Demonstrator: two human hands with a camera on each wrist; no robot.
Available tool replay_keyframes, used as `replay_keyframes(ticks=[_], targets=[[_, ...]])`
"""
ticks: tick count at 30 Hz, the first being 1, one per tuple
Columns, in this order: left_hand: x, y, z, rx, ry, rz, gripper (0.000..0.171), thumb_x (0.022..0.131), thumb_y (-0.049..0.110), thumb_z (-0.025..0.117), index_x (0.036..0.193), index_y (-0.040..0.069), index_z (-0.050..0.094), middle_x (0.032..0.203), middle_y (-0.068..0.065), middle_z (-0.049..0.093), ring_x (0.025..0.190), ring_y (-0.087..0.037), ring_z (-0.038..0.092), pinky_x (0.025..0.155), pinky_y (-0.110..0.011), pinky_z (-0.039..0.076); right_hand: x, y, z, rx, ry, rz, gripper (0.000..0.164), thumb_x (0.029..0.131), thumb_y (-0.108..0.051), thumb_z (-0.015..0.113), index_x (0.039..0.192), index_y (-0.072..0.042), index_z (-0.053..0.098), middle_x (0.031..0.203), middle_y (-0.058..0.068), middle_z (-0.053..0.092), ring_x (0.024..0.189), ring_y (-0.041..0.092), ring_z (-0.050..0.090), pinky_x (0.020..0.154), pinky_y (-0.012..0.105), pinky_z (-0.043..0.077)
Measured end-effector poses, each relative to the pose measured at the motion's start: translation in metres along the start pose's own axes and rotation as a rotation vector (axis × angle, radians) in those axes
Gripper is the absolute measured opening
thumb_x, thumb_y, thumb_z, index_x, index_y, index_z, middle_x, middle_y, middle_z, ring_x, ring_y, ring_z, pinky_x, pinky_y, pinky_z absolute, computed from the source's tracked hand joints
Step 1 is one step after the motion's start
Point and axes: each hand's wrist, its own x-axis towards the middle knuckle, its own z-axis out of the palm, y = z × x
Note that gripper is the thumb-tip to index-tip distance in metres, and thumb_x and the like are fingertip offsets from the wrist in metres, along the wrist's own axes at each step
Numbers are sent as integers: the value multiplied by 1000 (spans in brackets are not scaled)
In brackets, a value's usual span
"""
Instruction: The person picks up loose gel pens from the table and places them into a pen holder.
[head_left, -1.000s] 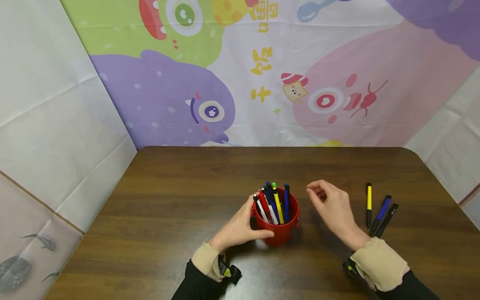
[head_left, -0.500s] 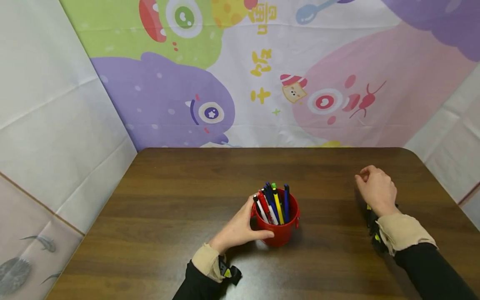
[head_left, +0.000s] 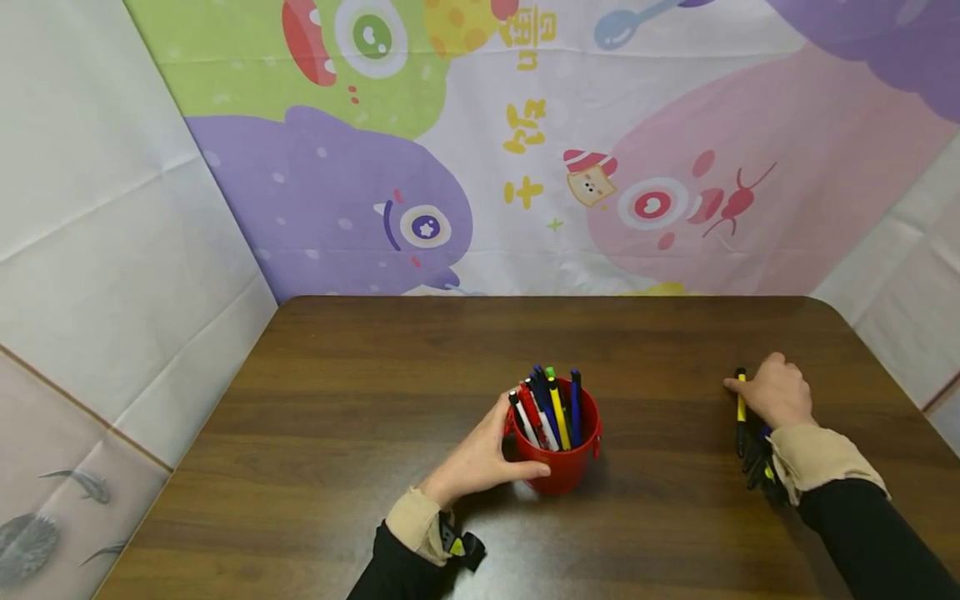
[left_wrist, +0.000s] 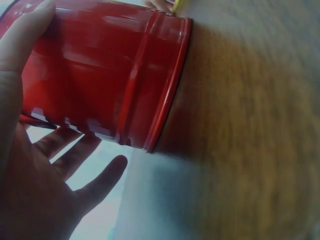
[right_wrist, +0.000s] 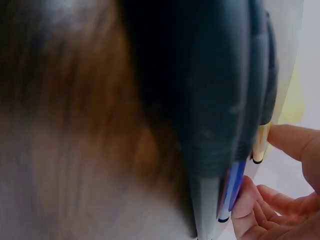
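Observation:
In the head view my left hand (head_left: 472, 458) grips a small red bucket (head_left: 562, 471), thumb in front and fingers round its far left side. Several pens (head_left: 551, 417) stand upright in it, with white, red, blue, yellow and green parts. The left wrist view shows the thumb flat on the bucket's shiny wall (left_wrist: 95, 65). Farther right, my right hand (head_left: 780, 392) is over the loose pens, its thumb touching a yellow-and-black pen (head_left: 742, 407). In the right wrist view its bent fingertips lie beside a blue pen (right_wrist: 232, 187), with a dark-capped pen (right_wrist: 215, 125) nearest the camera.
Both objects and hands are on a brown wooden table (head_left: 375, 375). A printed cartoon cloth (head_left: 525, 150) hangs behind its back edge. Pale cloth (head_left: 112, 167) covers the left side, and more hangs on the right. Dark straps are on both wrists.
My right hand has moved from beside the bucket rightward to the loose pens, then lowered until its thumb reaches the yellow-and-black pen. My left hand and the bucket have stayed in place.

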Motion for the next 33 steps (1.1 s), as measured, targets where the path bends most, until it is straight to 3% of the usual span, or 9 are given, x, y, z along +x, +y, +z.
replay_keyframes(ticks=[5, 11, 19, 24, 27, 33], targets=[[0, 1, -1, -3, 1, 0, 89, 72, 44, 73, 141, 31, 18, 136, 4, 36, 118, -9, 42, 99, -34, 37, 0, -1, 1, 26, 3, 18, 57, 82, -30, 62, 95, 19, 36, 81, 37, 47, 78, 53, 49, 64, 55, 46], [0, 4, -1, 8, -6, -9, 89, 73, 39, 73, 142, 27, 18, 136, 0, 36, 118, -12, 41, 99, -35, 37, -2, -2, 4, 59, 40, 9, 39, 82, -21, 57, 89, 14, 41, 84, 42, 49, 79, 57, 48, 66, 58, 46], [-8, 40, -10, -6, -16, -11, 84, 76, 30, 73, 141, 13, 22, 135, -9, 38, 118, -16, 42, 99, -38, 37, -2, -4, 3, 64, 24, 18, 35, 81, -19, 51, 89, 14, 45, 84, 40, 51, 76, 53, 50, 65, 55, 47], [-9, 46, -12, -7, -19, -40, 84, 76, 30, 72, 141, 13, 22, 136, -8, 37, 118, -15, 42, 99, -37, 37, -2, -3, 2, 72, 18, 33, 31, 80, -18, 50, 87, 12, 44, 81, 38, 51, 74, 52, 51, 63, 54, 47], [-9, 46, -12, -2, -20, -42, 85, 76, 30, 72, 142, 13, 21, 136, -8, 37, 118, -15, 41, 99, -38, 37, -4, -2, 1, 79, 9, 38, 33, 81, -18, 50, 89, 13, 42, 82, 38, 50, 75, 53, 50, 63, 54, 47], [-2, 8, -2, 13, -5, -43, 89, 72, 45, 72, 141, 29, 19, 135, 4, 37, 117, -9, 41, 98, -33, 38, -8, -5, -1, 88, 32, 10, 42, 84, -19, 51, 104, 17, 43, 95, 40, 51, 82, 53, 50, 69, 57, 45]])
